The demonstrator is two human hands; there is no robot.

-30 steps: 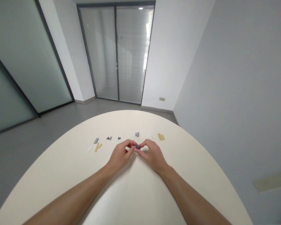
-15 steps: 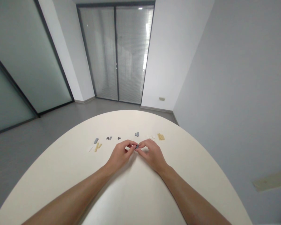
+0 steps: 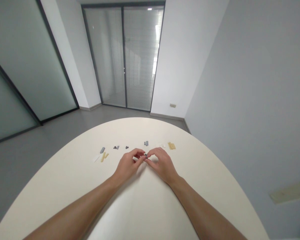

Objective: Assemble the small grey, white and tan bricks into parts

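Between my fingertips sits a small dark grey toy brick (image 3: pixel 146 156), mostly covered by the fingers. My left hand (image 3: pixel 130 163) pinches it from the left, thumb and forefinger closed. From the other side my right hand (image 3: pixel 162 163) grips it with thumb and forefinger. Just beyond the hands lie grey bricks (image 3: pixel 146 143). Small black pieces (image 3: pixel 127 147) rest left of these, and another dark cluster with a grey piece (image 3: pixel 116 147) is farther left. Tan plates (image 3: pixel 171 145) lie beyond my right hand, beside pale white pieces (image 3: pixel 163 146).
All of this is on a round white table (image 3: pixel 145 206). At its left are a grey brick (image 3: pixel 102 150), tan strips (image 3: pixel 103 156) and a white strip (image 3: pixel 96 158). Glass doors (image 3: pixel 125 60) and a plain wall (image 3: pixel 252 93) stand beyond the table.
The brick between my fingers appears slightly turned, and my fingertips have shifted a little around it. The pieces on the table have stayed in place.
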